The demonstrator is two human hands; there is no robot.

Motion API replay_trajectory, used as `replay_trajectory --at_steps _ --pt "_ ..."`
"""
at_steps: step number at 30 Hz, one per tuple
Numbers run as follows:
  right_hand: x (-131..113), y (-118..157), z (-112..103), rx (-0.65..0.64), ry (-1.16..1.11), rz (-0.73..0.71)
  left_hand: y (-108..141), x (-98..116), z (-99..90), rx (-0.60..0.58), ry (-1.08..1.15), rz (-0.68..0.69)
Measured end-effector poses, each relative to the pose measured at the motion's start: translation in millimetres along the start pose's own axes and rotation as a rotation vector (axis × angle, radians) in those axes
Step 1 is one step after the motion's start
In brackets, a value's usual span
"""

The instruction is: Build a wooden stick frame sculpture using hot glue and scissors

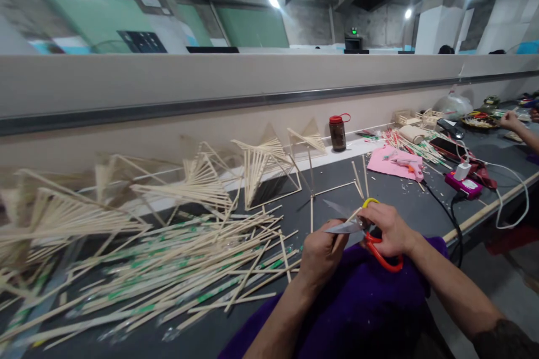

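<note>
My right hand point(391, 227) grips a pair of scissors point(386, 259) with red and yellow handles. The blades stand apart and point left. Just left of it, my left hand point(320, 249) is closed around a thin wooden stick point(355, 213), whose end shows between the blades; the rest is mostly hidden by the fingers. To the left lies a heap of loose wooden sticks point(202, 263), some in clear and green wrappers. Behind it stand fan-like stick structures point(263, 160). A few joined sticks point(334, 188) stand beyond my hands.
A pink sheet point(381, 158) carries a glue gun point(405, 164). Further right are a purple power adapter point(462, 184), white cable point(526, 196) and phone point(448, 148). A red-capped bottle point(337, 136) stands by the partition point(210, 81). Another person's hand point(510, 122) shows at far right.
</note>
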State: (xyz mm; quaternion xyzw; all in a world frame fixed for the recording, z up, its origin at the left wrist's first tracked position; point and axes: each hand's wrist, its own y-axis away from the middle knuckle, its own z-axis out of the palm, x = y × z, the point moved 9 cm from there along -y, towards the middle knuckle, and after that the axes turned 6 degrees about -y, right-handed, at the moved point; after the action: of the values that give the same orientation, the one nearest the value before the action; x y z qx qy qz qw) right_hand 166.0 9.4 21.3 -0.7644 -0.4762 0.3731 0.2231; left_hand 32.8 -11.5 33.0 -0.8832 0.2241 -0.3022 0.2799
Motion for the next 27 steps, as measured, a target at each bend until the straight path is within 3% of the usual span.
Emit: replay_trajectory --at_steps 4,11,16,27 --pt "-4.4 3.5 -2.3 -0.02 -0.009 0.015 3.7 -0.8 5.3 -0.025 0.014 -0.03" --pt "-1.7 8.4 -1.2 -0.077 0.019 0.035 6.0 10.8 11.6 0.017 -0.054 0.109" --pt "-4.8 7.9 -2.2 -0.096 0.055 0.008 6.9 13.4 9.7 0.045 -0.064 0.128" --pt "-8.4 14.4 -5.1 -0.105 0.074 0.036 14.2 10.1 19.7 -0.009 -0.127 0.154"
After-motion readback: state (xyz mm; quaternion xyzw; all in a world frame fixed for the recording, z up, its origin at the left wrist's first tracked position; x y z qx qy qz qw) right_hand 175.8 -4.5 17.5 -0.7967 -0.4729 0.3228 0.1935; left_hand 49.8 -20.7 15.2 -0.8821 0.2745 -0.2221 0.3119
